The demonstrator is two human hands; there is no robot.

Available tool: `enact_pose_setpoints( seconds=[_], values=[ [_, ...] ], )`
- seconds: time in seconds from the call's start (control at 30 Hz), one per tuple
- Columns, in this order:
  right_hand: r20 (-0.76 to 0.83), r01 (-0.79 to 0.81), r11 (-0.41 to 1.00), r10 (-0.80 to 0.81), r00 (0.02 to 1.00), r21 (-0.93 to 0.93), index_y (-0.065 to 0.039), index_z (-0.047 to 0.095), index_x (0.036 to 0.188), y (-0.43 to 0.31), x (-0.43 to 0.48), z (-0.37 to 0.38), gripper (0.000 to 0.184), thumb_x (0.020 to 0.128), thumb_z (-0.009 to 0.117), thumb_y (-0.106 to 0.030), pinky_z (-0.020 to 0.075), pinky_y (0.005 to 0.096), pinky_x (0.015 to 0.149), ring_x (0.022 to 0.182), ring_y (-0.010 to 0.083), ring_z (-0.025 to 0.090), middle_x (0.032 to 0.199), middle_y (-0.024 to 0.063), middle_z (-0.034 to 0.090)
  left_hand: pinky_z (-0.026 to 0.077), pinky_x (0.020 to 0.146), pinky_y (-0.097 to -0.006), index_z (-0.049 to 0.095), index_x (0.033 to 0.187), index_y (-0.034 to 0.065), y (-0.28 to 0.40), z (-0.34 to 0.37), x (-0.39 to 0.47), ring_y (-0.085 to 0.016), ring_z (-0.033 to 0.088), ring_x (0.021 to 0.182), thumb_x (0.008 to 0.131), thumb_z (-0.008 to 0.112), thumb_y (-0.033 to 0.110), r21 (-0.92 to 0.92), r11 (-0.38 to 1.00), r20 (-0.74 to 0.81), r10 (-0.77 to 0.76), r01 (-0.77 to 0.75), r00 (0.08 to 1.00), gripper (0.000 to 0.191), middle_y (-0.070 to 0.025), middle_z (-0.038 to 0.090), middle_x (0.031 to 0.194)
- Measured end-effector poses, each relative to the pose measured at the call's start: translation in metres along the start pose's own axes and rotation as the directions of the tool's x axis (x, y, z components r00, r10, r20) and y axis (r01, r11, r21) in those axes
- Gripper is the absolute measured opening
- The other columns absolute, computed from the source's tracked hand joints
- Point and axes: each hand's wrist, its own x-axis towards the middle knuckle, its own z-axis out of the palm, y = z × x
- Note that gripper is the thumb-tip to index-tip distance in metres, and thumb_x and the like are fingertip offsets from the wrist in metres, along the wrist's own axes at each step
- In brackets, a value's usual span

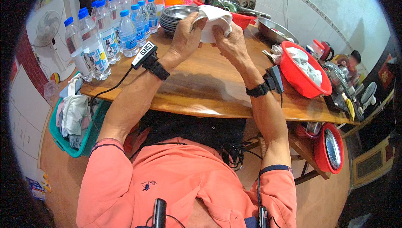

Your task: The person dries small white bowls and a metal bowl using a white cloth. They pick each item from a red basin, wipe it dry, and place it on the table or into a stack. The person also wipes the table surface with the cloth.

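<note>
Both my hands are raised over the far part of a wooden table (201,93). My left hand (188,35) grips the left side of a white bowl (210,35), its thumb pressing a white cloth (213,12) on the rim. On the other side, my right hand (230,39) holds the bowl and the cloth's right end; some fingertips are hidden beneath. A stack of metal plates (180,12) stands just beyond my left hand. Behind the bowl is a red basin (241,20) heaped with ladles and lids.
Several water bottles (128,38) crowd the table's left side. At right, a red basin (284,67) holds white bowls and cups, with a steel basin (276,33) behind. A teal basket (61,143) of clothes is below left. A person (353,66) is in the right background.
</note>
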Motion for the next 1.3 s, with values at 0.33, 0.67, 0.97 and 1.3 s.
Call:
enact_pose_setpoints(
  seconds=[0.33, 0.67, 0.97, 1.3],
  values=[
    [0.121, 0.326, 0.378, -0.474, 0.872, -0.866, -0.012, 0.067, 0.111, -0.021, -0.009, -0.005, 0.027, 0.084, 0.071, -0.013, 0.0581, 0.0413, 0.058, 0.079, 0.0287, 0.069, 0.095, 0.0097, 0.062, 0.059, 0.078, -0.0517, 0.065, 0.106, 0.0002, -0.015, 0.001, -0.004, -0.047, 0.071, 0.092, 0.093, 0.071, 0.019, 0.583, 0.747, 0.186, 0.26, -0.319, 0.948, 0.024, -0.025, 0.073, 0.097],
    [-0.09, 0.187, 0.868, -0.255, 0.963, -0.46, -0.01, 0.068, 0.116, -0.011, -0.001, -0.006, 0.027, 0.091, 0.07, -0.019, 0.0586, 0.0512, 0.076, 0.092, 0.0423, 0.072, 0.1, 0.0194, 0.071, 0.058, 0.055, -0.0362, 0.063, 0.112, -0.0028, -0.01, 0.0, -0.001, -0.029, 0.07, 0.061, 0.103, 0.06, 0.022, 0.194, 0.978, 0.061, 0.061, -0.072, 0.996, 0.027, -0.0157, 0.07, 0.082],
    [-0.026, 0.059, 0.966, -0.067, 0.997, -0.253, -0.004, 0.063, 0.117, -0.006, -0.002, -0.005, 0.027, 0.093, 0.065, -0.016, 0.0563, 0.0524, 0.085, 0.099, 0.0459, 0.071, 0.104, 0.024, 0.073, 0.059, 0.055, -0.0329, 0.065, 0.119, -0.0004, -0.004, -0.004, 0.003, -0.02, 0.071, 0.068, 0.102, 0.065, 0.035, -0.083, 0.983, 0.137, -0.15, 0.162, 0.979, 0.039, -0.0092, 0.071, 0.089],
    [0.076, 0.387, 0.473, -0.553, 0.83, -0.791, -0.013, 0.067, 0.102, -0.023, -0.009, 0.001, 0.024, 0.08, 0.075, -0.016, 0.057, 0.0429, 0.057, 0.075, 0.0294, 0.07, 0.09, 0.0091, 0.062, 0.057, 0.08, -0.051, 0.063, 0.102, -0.0008, -0.024, -0.005, 0.001, -0.046, 0.069, 0.093, 0.091, 0.073, 0.022, 0.481, 0.79, 0.249, 0.291, -0.379, 0.924, 0.027, -0.024, 0.07, 0.093]
  ],
)
